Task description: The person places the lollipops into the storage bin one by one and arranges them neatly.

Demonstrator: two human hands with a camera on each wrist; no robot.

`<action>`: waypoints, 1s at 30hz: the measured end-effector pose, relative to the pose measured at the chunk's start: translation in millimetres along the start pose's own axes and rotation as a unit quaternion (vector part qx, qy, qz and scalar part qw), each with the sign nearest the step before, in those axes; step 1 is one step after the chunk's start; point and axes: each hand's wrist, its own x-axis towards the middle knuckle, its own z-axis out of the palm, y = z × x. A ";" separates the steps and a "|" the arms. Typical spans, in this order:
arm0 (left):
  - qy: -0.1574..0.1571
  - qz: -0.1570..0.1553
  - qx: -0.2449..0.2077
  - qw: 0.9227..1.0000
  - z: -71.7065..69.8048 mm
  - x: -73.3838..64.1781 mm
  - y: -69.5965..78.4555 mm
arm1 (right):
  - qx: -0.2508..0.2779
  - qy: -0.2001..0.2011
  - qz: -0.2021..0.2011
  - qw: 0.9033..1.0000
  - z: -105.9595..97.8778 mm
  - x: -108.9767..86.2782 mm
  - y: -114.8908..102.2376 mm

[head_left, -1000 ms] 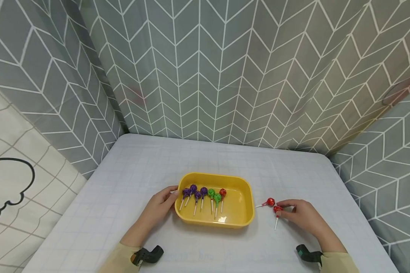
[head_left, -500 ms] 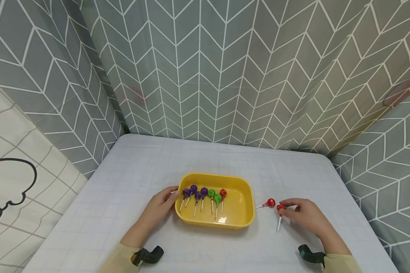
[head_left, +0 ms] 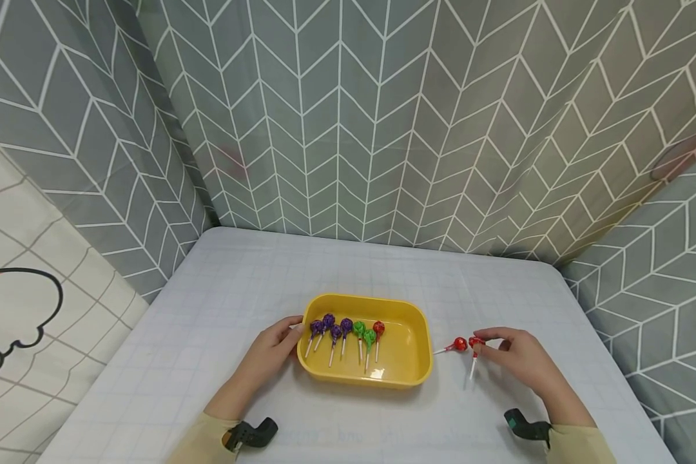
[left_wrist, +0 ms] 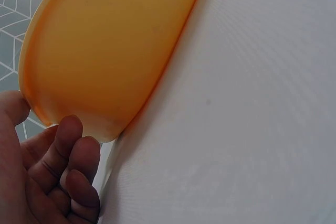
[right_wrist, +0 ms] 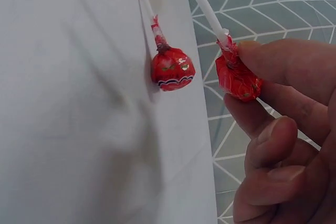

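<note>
My right hand (head_left: pixel 516 354) pinches a red-wrapped lollipop (right_wrist: pixel 239 80) by its candy head, between thumb and fingertips, with the white stick pointing away. Beside it a second red lollipop (head_left: pixel 460 344) lies on the table, its stick toward the tray. At the left end of the yellow tray (head_left: pixel 408 380), my left hand (head_left: pixel 275 348) holds the rim, thumb over the edge and fingers against the outer wall (left_wrist: pixel 105 66). Inside the tray, several purple lollipops (head_left: pixel 336 331), two green lollipops (head_left: pixel 369 336) and one red lollipop (head_left: pixel 379 328) lie in a row, sticks toward me.
A white cloth covers the table (head_left: pixel 255 270). Grey curtains (head_left: pixel 336 129) with a white zigzag pattern hang behind it and at the sides. Each wrist carries a black camera mount (head_left: pixel 258 433).
My right hand first drew its red lollipop slightly right, away from the lying one, then raised it a little. The left hand and the tray have stayed put.
</note>
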 end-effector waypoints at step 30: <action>-0.003 -0.003 -0.002 1.000 -0.2 1.3 -1.2 | 0.015 -0.003 -0.046 0.999 -9.8 11.6 -24.7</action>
